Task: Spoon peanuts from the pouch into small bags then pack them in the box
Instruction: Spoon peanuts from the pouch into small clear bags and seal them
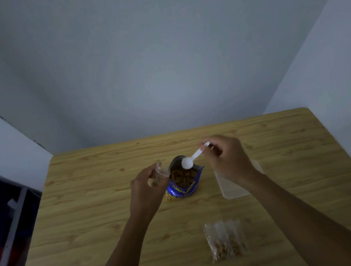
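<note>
A blue peanut pouch [183, 185] stands open in the middle of the wooden table [95, 213], brown peanuts showing inside. My right hand [228, 159] pinches the handle of a white plastic spoon [193, 158], whose bowl hovers over the pouch mouth. My left hand [146, 187] holds a small clear bag [160, 172] just left of the pouch. Filled small bags [226, 240] of peanuts lie side by side at the near right. A clear plastic box [232, 187] lies under my right wrist, partly hidden.
The table stands in a corner, with grey walls behind it and to its right. A dark rack with white bars [9, 228] stands off the table's left edge. Bare wood shows at the table's front left and far side.
</note>
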### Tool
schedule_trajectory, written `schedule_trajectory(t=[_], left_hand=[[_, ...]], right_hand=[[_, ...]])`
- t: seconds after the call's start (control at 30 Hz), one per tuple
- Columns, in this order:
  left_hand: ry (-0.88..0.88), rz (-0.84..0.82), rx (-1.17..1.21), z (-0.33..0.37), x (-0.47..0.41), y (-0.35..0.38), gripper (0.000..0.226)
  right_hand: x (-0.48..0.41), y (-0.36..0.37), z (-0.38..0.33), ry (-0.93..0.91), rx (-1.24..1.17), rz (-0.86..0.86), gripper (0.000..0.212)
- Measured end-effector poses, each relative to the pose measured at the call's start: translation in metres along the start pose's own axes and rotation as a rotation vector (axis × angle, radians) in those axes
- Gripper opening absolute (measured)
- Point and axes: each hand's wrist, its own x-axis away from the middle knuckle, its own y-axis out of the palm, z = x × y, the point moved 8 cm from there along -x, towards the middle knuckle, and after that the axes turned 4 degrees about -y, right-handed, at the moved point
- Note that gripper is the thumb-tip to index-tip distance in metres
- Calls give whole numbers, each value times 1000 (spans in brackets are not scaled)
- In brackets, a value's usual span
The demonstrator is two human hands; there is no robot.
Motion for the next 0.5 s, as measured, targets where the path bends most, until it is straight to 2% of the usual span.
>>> schedule_trajectory(t=[0.13, 0.2, 0.3, 0.37, 0.5], left_hand=[[52, 12, -66, -2, 11, 4, 36], [45, -21, -60, 1, 15, 7, 32], [24, -27, -46, 1, 18, 8, 19], [22, -28, -62, -1, 17, 8, 10], [-39, -17, -111, -12, 17, 7, 23]], right_hand=[[25, 51, -30, -426, 392, -272, 16], [32, 71, -31, -503, 528, -377, 20], [34, 89, -21, -461, 651, -460, 20], [27, 87, -13, -336, 605, -408, 19], [10, 68, 9, -45, 398, -262, 26]])
